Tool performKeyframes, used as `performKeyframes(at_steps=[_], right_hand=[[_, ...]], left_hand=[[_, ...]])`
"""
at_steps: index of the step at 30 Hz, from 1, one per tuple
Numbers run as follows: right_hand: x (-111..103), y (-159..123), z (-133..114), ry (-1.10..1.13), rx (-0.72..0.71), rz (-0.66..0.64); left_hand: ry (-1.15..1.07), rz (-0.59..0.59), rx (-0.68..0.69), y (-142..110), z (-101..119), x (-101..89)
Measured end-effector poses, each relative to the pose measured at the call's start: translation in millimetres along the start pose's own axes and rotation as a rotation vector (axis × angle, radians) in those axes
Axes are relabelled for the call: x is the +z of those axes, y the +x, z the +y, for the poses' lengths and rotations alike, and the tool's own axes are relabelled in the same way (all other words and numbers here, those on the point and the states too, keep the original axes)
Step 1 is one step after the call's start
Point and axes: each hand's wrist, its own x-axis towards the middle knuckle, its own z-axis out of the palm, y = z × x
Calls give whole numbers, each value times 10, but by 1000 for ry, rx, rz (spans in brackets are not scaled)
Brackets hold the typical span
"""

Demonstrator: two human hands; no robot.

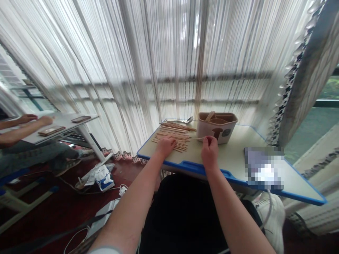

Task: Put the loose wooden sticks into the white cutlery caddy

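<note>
A thin pale chopstick (pixel 195 138) stretches level between my two hands, above the desk. My right hand (pixel 210 152) pinches its right end in front of the utensil holder. At the other end, my left hand (pixel 166 146) has its fingers closed on the stick, over a spread of wooden chopsticks (pixel 173 134) laid side by side. The utensil holder (pixel 230 132), white with a brown rim and a mushroom shape on its front, stands upright behind my right hand, with a few sticks leaning inside. Behind the chopsticks lies a metal ladle (pixel 189 120).
The desk (pixel 233 158) is cream with a blue edge. A blurred-out object (pixel 262 168) with a cable lies at its right. A curtain (pixel 174 63) hangs behind. At left, another person's hands (pixel 46 120) are over a second table (pixel 71 123). Bags and cables cover the floor.
</note>
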Motion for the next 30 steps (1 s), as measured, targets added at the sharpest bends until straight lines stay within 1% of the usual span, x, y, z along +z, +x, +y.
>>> performKeyframes(at_steps=[3, 7, 9, 11, 14, 16, 18, 22, 24, 25, 27, 29, 30], right_hand=[[5, -16, -3, 140, -13, -12], [29, -37, -17, 318, -24, -96], [37, -48, -49, 327, -27, -145], [41, -43, -98, 286, -42, -193], [45, 56, -202, 210, -101, -285], [46, 208, -307, 137, -156, -319], [44, 419, -459, 56, -219, -321], [34, 902, -889, -79, -383, -373], [26, 1131, -1106, -171, -452, -361], [19, 1239, -1201, -211, -485, -335], [-13, 1444, -1349, -266, -534, -253], [-70, 1627, -1442, -299, -551, -157], [-105, 1706, -1469, -311, -546, -114]], left_hand=[[-19, 4, 47, 9, 11, -6], [-43, 2, 80, 24, 43, -23], [-45, 11, 92, 20, 63, -42], [-42, 23, 109, 8, 83, -56], [-34, 73, 132, 4, 120, -53], [-32, 127, 149, 48, 156, -45], [-45, 171, 167, 151, 205, -54], [-126, 245, 176, 499, 322, -115], [-179, 291, 185, 675, 365, -97], [-206, 311, 189, 747, 378, -58], [-252, 329, 182, 846, 384, 79], [-287, 288, 177, 887, 368, 265], [-296, 235, 174, 891, 355, 358]])
